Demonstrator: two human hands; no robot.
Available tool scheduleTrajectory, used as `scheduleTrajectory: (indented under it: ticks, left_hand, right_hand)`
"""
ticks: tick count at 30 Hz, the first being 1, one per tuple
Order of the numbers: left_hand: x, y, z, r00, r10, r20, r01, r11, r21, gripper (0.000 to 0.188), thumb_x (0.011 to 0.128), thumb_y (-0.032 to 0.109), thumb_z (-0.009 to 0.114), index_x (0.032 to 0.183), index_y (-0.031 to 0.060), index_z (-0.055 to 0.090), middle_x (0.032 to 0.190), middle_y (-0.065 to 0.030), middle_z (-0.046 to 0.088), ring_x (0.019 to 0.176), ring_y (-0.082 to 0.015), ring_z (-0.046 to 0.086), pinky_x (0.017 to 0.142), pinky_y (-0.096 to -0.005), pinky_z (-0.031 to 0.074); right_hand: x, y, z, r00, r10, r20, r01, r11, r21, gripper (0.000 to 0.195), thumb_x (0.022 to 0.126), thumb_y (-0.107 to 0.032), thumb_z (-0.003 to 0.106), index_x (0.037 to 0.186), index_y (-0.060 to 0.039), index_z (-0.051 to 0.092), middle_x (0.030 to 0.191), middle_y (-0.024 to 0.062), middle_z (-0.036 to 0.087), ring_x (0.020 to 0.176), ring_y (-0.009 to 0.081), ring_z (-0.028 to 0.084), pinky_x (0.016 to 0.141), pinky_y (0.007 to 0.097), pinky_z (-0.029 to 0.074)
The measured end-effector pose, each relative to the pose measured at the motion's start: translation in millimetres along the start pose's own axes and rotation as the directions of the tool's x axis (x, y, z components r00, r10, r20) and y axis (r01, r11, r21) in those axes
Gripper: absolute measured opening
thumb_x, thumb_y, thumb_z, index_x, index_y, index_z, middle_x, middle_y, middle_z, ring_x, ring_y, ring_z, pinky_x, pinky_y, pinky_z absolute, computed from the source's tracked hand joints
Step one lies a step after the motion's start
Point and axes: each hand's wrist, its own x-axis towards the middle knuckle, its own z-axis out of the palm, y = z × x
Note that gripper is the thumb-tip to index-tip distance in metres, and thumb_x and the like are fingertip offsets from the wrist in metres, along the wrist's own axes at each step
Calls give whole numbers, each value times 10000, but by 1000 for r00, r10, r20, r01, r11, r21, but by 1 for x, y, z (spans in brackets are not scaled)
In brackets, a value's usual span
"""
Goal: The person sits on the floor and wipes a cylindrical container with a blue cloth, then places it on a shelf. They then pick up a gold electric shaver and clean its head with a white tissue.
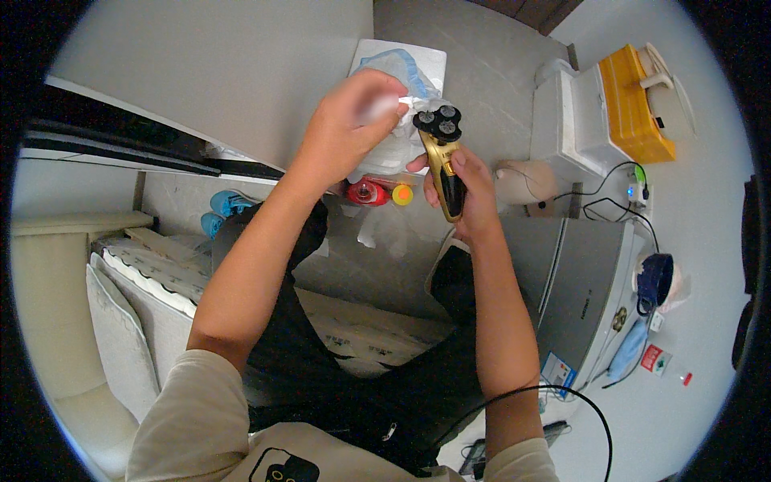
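Observation:
My right hand [473, 187] grips the gold and black handle of a rotary electric shaver [444, 162], its three round heads pointing up and away from me. To its left, my left hand [355, 123] has its fingers bent round and holds a crumpled white tissue [412, 105] near the shaver's heads; part of this hand is blurred. Behind and below the hands lies a white plastic bag [385, 153] with a blue edge, on or against a white box [435, 60]. A red bottle [367, 191] and a yellow container with an orange top [402, 194] stand beneath.
A grey refrigerator [578, 289] is at the right, with a dark blue cup [655, 280] on it. Beyond stand white boxes and a yellow crate [632, 108]. Black cables run to a power socket [641, 194]. A pale sofa [57, 301] and blue shoes [226, 205] are at the left.

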Motion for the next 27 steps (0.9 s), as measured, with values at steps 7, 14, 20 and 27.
scheduleTrajectory:
  ticks: [7, 14, 20, 27]
  left_hand:
    - [0, 9, -6, 973, 230, -21, -229, 972, 52, 110, 928, 61, 715, 1027, 21, 687, 1063, -73, 704, 1007, -166, 663, 889, -309, 519]
    - [-1, 16, -8, 958, 283, 52, -288, 945, 157, 76, 923, 49, 703, 994, 22, 694, 1032, -87, 703, 1005, -191, 661, 920, -323, 505]
    - [0, 4, -6, 996, -36, -84, 28, 995, -93, 149, 967, 81, 671, 1100, 15, 666, 1035, -43, 687, 1010, -120, 627, 903, -275, 500]
    - [2, -10, -6, 981, -192, 31, 191, 981, 29, 176, 941, 125, 700, 1067, 4, 681, 883, -35, 690, 781, -95, 604, 703, -249, 497]
  right_hand:
    - [-1, 0, 1, 1000, 9, 9, -9, 1000, -1, 486, 1030, -400, 555, 1301, 4, 561, 1062, 217, 723, 619, 161, 623, 541, 260, 492]
    - [-1, 2, -2, 999, 29, 14, -29, 1000, 2, 442, 1038, -352, 550, 1306, -1, 565, 1071, 204, 726, 638, 157, 628, 551, 261, 498]
    - [0, -4, 7, 998, 20, -52, -24, 995, -92, 473, 1032, -361, 536, 1331, 4, 560, 1071, 191, 718, 634, 139, 594, 555, 253, 476]
    - [4, 1, 5, 984, -71, -165, 30, 970, -241, 420, 1030, -293, 606, 1328, 2, 589, 1092, 116, 747, 673, 85, 621, 598, 251, 514]
